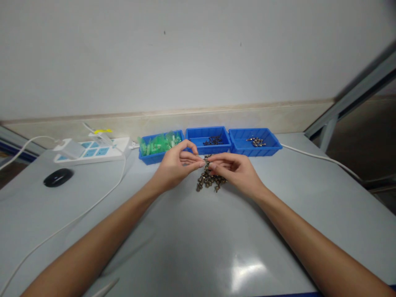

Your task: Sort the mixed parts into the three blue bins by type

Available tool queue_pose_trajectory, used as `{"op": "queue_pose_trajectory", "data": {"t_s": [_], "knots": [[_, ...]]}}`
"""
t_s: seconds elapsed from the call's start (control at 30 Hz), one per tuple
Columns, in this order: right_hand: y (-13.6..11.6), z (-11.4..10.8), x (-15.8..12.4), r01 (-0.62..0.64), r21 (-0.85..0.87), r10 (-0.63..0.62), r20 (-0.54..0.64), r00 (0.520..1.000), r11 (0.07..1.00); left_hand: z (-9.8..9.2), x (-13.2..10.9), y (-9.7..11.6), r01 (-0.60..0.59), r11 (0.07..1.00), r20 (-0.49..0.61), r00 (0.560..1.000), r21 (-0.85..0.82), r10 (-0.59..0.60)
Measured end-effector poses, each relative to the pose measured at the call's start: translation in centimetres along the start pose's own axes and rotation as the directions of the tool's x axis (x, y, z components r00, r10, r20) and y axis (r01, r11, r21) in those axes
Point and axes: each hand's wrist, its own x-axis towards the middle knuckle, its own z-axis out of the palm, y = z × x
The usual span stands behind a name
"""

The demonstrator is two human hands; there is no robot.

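My left hand (176, 165) and my right hand (241, 171) meet above a pile of small brassy metal parts (206, 180) on the table. Thumb and fingers of each hand are pinched together, with the two sets of fingertips almost touching. Whatever lies between them is too small and too hidden to name. Part of the pile is covered by the right fingers. Just behind the hands stands a blue bin (208, 131) with dark, thin screw-like pieces (213, 140) in it.
Left of that bin, another blue bin (154, 158) holds green plastic bags (159, 143). The right blue bin (272, 149) contains small metal pieces (257, 142). A power strip (93, 153), white cable (107, 196) and black mouse (58, 177) lie at left. The wall (198, 62) rises behind.
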Motion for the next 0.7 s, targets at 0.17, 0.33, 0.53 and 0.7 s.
{"op": "queue_pose_trajectory", "data": {"t_s": [0.17,0.33,0.53,0.7], "knots": [[-0.4,0.2,0.0,-0.099,0.161,0.088,0.073,0.993,0.982,0.1,0.0,0.1,0.047,0.994,0.063,0.997,-0.094,-0.041],[-0.2,0.0,0.1,-0.102,0.195,0.095,0.044,0.994,0.975,0.2,-0.1,0.3,0.010,0.999,0.089,0.996,-0.041,-0.006],[0.3,-0.3,0.6,0.072,0.197,0.005,-0.368,0.930,0.978,0.1,0.1,-1.7,-0.491,0.703,0.268,0.871,0.515,0.412],[0.1,-0.8,1.1,0.098,0.146,0.018,-0.642,0.767,0.984,0.3,-0.1,-2.7,-0.548,0.506,0.429,0.836,0.666,0.341]]}}
